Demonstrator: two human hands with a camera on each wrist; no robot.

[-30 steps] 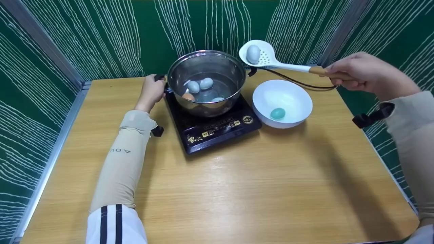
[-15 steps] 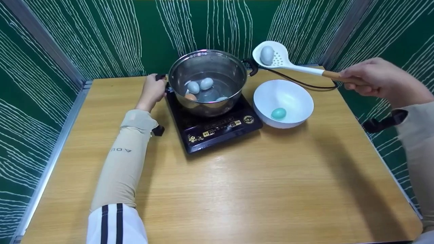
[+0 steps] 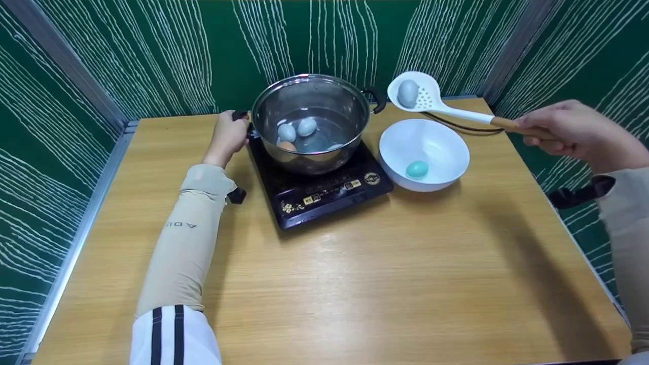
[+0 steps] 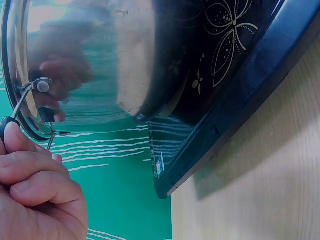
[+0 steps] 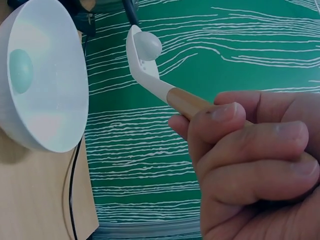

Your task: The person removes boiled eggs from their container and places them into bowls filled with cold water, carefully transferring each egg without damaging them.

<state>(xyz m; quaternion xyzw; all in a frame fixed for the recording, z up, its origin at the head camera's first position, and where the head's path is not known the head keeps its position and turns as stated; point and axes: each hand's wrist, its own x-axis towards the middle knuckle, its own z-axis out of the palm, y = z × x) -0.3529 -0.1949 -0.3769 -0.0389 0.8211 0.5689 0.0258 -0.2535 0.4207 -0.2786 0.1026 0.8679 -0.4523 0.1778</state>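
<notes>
My right hand [image 3: 570,129] grips the wooden handle of a white slotted spoon [image 3: 428,96]. A pale blue egg [image 3: 408,93] lies in the spoon's bowl, held up behind the white bowl [image 3: 405,175]. In that bowl sits one turquoise egg [image 3: 417,169]. My left hand [image 3: 228,136] holds the black side handle of a steel pot [image 3: 314,162]; the left wrist view shows its fingers [image 4: 47,187] curled at the handle. Inside the pot, two pale blue eggs [image 3: 307,126] and an orange-brown egg [image 3: 287,146] lie in water, with another pale egg partly hidden by the near rim.
Under the pot is a black induction cooker [image 3: 329,197] with gold markings. A black cord [image 3: 471,128] runs behind the white bowl toward the right table edge. Green walls [image 3: 345,40] with white streaks enclose the wooden table [image 3: 324,289] at the back and sides.
My right hand has carried the slotted spoon and its egg rightward from beside the pot, then lowered it slightly toward the white bowl. My left hand has stayed on the pot handle.
</notes>
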